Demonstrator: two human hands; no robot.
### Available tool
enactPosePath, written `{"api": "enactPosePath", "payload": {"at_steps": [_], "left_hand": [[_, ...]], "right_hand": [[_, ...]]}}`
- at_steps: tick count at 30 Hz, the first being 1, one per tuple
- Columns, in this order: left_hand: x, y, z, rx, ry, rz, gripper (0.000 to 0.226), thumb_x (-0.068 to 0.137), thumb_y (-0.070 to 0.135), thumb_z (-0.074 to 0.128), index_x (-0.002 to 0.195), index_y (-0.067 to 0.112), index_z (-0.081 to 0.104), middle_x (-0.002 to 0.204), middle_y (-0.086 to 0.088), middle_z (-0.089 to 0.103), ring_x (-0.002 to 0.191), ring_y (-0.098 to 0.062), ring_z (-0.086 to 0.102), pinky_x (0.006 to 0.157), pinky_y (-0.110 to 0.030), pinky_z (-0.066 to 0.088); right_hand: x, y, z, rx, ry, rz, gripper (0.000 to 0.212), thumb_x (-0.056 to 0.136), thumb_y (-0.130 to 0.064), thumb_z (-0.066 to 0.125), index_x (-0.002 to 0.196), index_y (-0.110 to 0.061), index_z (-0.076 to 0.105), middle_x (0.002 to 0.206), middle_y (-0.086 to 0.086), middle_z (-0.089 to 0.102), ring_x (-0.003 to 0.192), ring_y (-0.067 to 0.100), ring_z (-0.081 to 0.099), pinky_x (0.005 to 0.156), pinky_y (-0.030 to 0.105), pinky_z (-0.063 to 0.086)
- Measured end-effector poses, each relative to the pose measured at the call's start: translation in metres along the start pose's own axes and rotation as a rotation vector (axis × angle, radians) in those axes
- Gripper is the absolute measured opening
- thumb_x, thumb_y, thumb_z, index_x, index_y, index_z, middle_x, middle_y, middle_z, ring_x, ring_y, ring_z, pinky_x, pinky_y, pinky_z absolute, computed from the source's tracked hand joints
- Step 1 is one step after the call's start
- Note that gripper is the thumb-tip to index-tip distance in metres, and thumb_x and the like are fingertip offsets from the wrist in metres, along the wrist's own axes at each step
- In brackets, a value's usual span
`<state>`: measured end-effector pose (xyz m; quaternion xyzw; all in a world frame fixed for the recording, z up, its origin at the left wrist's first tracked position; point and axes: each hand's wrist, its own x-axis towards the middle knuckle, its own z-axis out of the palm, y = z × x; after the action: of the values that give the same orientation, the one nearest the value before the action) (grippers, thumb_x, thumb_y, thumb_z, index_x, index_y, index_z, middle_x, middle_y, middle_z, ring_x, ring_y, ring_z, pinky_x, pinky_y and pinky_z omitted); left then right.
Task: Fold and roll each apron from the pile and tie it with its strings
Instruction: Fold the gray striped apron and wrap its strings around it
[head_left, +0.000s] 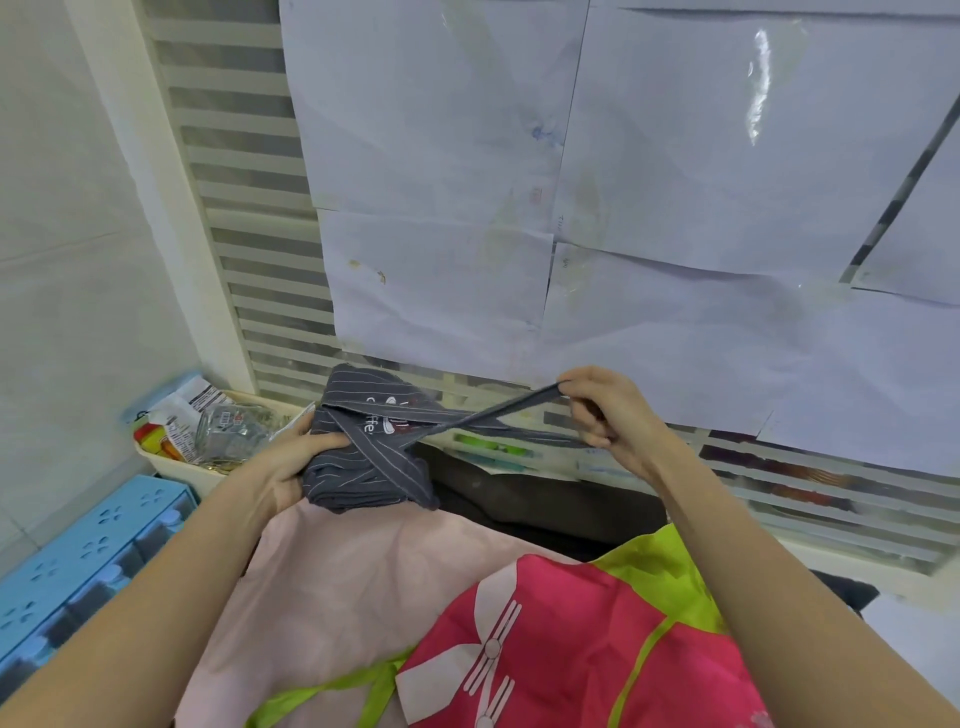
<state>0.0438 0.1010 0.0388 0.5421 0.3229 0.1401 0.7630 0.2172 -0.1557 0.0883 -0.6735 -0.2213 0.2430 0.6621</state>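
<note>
Above the near pile of fabric, a rolled grey pinstriped cloth apron with white lettering is held off the surface. Left hand grips the roll's left end, fingers curled round the bundle. Right hand, to the right of the roll, pinches a loop of the apron's grey striped fabric strings; these run taut from the hand to the roll and cross one another midway. One string band lies diagonally across the roll's front. Beneath, a pale pink cloth lies spread, with a pink and lime-green patterned apron nearer on the right. At far left sits a cream plastic tray of packets, beside a light blue perforated plastic crate. White paper sheets cover the far wall.
</note>
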Motion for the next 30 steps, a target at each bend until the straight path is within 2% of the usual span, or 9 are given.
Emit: {"api": "enactPosePath", "payload": {"at_steps": [5, 7, 9, 12, 17, 23, 26, 28, 30], "left_hand": [[-0.002, 0.012, -0.01, 0.003, -0.037, 0.031, 0.037, 0.088, -0.004, 0.054, 0.119, 0.017, 0.054, 0.079, -0.009, 0.073, 0.064, -0.02, 0.071, 0.055, -0.03, 0.059], [-0.005, 0.016, -0.005, -0.003, -0.068, 0.045, 0.036, 0.089, -0.002, 0.054, 0.118, 0.018, 0.056, 0.082, -0.009, 0.074, 0.067, -0.02, 0.071, 0.057, -0.031, 0.059], [-0.01, 0.018, 0.006, -0.056, -0.079, 0.044, 0.027, 0.09, 0.0, 0.052, 0.11, 0.018, 0.059, 0.079, -0.008, 0.073, 0.064, -0.019, 0.07, 0.053, -0.029, 0.058], [-0.02, 0.019, 0.025, -0.175, -0.083, -0.016, 0.014, 0.093, 0.009, 0.048, 0.096, 0.012, 0.061, 0.069, -0.006, 0.072, 0.057, -0.018, 0.068, 0.049, -0.028, 0.055], [-0.044, 0.014, 0.064, -0.351, -0.083, -0.052, 0.023, 0.094, 0.014, 0.039, 0.077, 0.007, 0.053, 0.05, -0.007, 0.063, 0.042, -0.017, 0.062, 0.043, -0.025, 0.05], [-0.059, 0.015, 0.101, -0.352, -0.263, -0.079, 0.024, 0.093, 0.016, 0.043, 0.076, 0.005, 0.055, 0.053, -0.006, 0.063, 0.045, -0.014, 0.062, 0.044, -0.021, 0.051], [-0.06, 0.008, 0.102, -0.205, -0.347, -0.12, 0.049, 0.096, 0.018, 0.039, 0.055, 0.007, 0.064, 0.046, -0.003, 0.06, 0.038, -0.012, 0.059, 0.039, -0.017, 0.048], [-0.054, -0.003, 0.099, -0.216, -0.29, -0.129, 0.051, 0.097, 0.016, 0.036, 0.055, 0.006, 0.064, 0.042, -0.002, 0.058, 0.035, -0.011, 0.057, 0.034, -0.017, 0.045], [-0.044, -0.013, 0.099, -0.239, -0.222, -0.117, 0.039, 0.101, 0.012, 0.03, 0.071, 0.005, 0.054, 0.041, -0.002, 0.058, 0.035, -0.011, 0.057, 0.033, -0.017, 0.044]], "right_hand": [[-0.005, 0.021, -0.005, -0.512, -0.31, 0.207, 0.037, 0.097, -0.014, 0.031, 0.079, 0.0, 0.06, 0.066, 0.014, 0.07, 0.031, 0.015, 0.038, 0.038, 0.021, 0.026], [-0.007, 0.03, 0.003, -0.816, -0.437, 0.27, 0.025, 0.095, -0.008, 0.038, 0.099, -0.003, 0.061, 0.089, 0.007, 0.074, 0.038, 0.012, 0.054, 0.036, 0.018, 0.034], [-0.007, 0.043, 0.015, -0.914, -0.479, 0.253, 0.037, 0.091, -0.01, 0.054, 0.127, -0.018, 0.052, 0.094, 0.004, 0.073, 0.042, 0.008, 0.058, 0.041, 0.019, 0.04], [-0.007, 0.055, 0.031, -0.687, -0.39, 0.191, 0.058, 0.082, -0.022, 0.073, 0.131, -0.031, 0.044, 0.081, 0.003, 0.074, 0.038, 0.01, 0.055, 0.04, 0.023, 0.039], [-0.001, 0.062, 0.052, -0.3, -0.109, 0.056, 0.016, 0.091, -0.005, 0.055, 0.102, -0.006, 0.067, 0.086, 0.009, 0.072, 0.042, 0.01, 0.05, 0.039, 0.021, 0.037], [-0.006, 0.05, 0.079, 0.236, -0.195, 0.19, 0.025, 0.1, -0.009, 0.039, 0.092, -0.01, 0.063, 0.092, 0.01, 0.07, 0.078, 0.021, 0.065, 0.073, 0.034, 0.054], [-0.005, 0.04, 0.06, 0.5, -0.246, 0.223, 0.05, 0.102, -0.015, 0.03, 0.072, -0.011, 0.069, 0.073, 0.005, 0.07, 0.061, 0.014, 0.068, 0.059, 0.025, 0.056], [-0.005, 0.035, 0.055, 0.6, -0.327, 0.194, 0.047, 0.097, -0.018, 0.042, 0.064, -0.012, 0.075, 0.072, 0.004, 0.071, 0.063, 0.015, 0.068, 0.059, 0.023, 0.055], [-0.008, 0.03, 0.057, 0.621, -0.432, 0.14, 0.015, 0.07, -0.024, 0.078, 0.079, -0.012, 0.076, 0.086, 0.006, 0.068, 0.079, 0.02, 0.064, 0.074, 0.029, 0.052]]}}
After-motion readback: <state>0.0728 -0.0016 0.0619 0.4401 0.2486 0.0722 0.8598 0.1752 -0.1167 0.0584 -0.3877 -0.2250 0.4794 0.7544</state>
